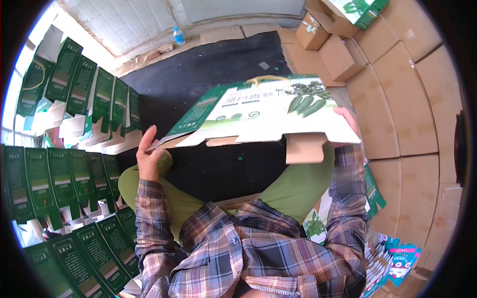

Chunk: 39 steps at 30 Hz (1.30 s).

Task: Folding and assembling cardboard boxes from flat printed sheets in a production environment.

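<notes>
A green and white printed carton, with pictures of long green vegetables and a yellow cord handle at its top, is held across my lap. Its lower end faces me with flaps loose, and a brown flap hangs down at the right. My left hand pinches the carton's lower left corner between thumb and fingers. At the other end, my right hand grips the right edge, its thumb over the printed face. The remaining right fingers are mostly hidden behind the cardboard.
Rows of similar green cartons stand at my left. Stacked brown boxes form a wall at the right, with an open brown box before them. A black mat covers the floor; a blue bottle stands beyond. Colourful packages lie lower right.
</notes>
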Tool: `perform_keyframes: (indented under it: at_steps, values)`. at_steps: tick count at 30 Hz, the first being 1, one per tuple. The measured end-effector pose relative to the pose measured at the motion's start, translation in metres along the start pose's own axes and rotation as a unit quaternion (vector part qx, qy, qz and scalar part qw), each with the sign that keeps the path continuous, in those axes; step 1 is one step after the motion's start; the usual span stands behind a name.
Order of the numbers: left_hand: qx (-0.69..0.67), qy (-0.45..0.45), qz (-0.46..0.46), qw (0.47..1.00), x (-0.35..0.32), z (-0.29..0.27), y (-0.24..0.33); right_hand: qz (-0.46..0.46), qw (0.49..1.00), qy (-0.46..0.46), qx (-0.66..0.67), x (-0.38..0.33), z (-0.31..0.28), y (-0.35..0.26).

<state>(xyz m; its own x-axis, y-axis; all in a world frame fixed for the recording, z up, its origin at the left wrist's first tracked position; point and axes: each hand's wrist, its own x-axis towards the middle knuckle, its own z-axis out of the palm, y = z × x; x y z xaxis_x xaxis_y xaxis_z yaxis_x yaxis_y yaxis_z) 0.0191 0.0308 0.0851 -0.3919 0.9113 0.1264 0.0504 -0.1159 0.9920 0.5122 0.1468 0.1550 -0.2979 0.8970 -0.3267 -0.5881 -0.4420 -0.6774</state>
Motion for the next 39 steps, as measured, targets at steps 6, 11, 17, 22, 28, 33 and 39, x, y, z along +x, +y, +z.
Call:
perform_keyframes:
  at_steps: [6,11,17,22,28,33,39]
  values:
    - [-0.019,0.030,0.020,0.999,-0.016,-0.022,0.015,0.081,0.964,0.158,-0.198,0.080,0.019,0.023]
    - [-0.024,0.023,-0.034,0.999,-0.013,-0.018,0.019,0.106,0.942,0.217,-0.235,0.118,-0.023,0.049]
    - [-0.010,0.014,-0.069,0.997,-0.017,-0.016,0.010,-0.081,0.840,0.217,-0.492,0.125,-0.005,0.089]
    - [0.030,-0.020,-0.039,0.999,-0.021,-0.018,0.008,-0.273,0.768,0.149,-0.559,0.121,0.027,0.102]
    - [0.179,-0.067,0.137,0.972,-0.038,0.002,0.030,-0.280,0.700,0.199,-0.626,0.103,0.062,0.113]
    - [0.188,-0.057,0.164,0.967,-0.048,0.017,0.045,-0.262,0.701,0.193,-0.635,0.107,0.059,0.118]
    - [0.120,0.084,0.057,0.988,-0.041,0.018,0.058,-0.333,0.819,0.135,-0.447,0.096,0.051,0.100]
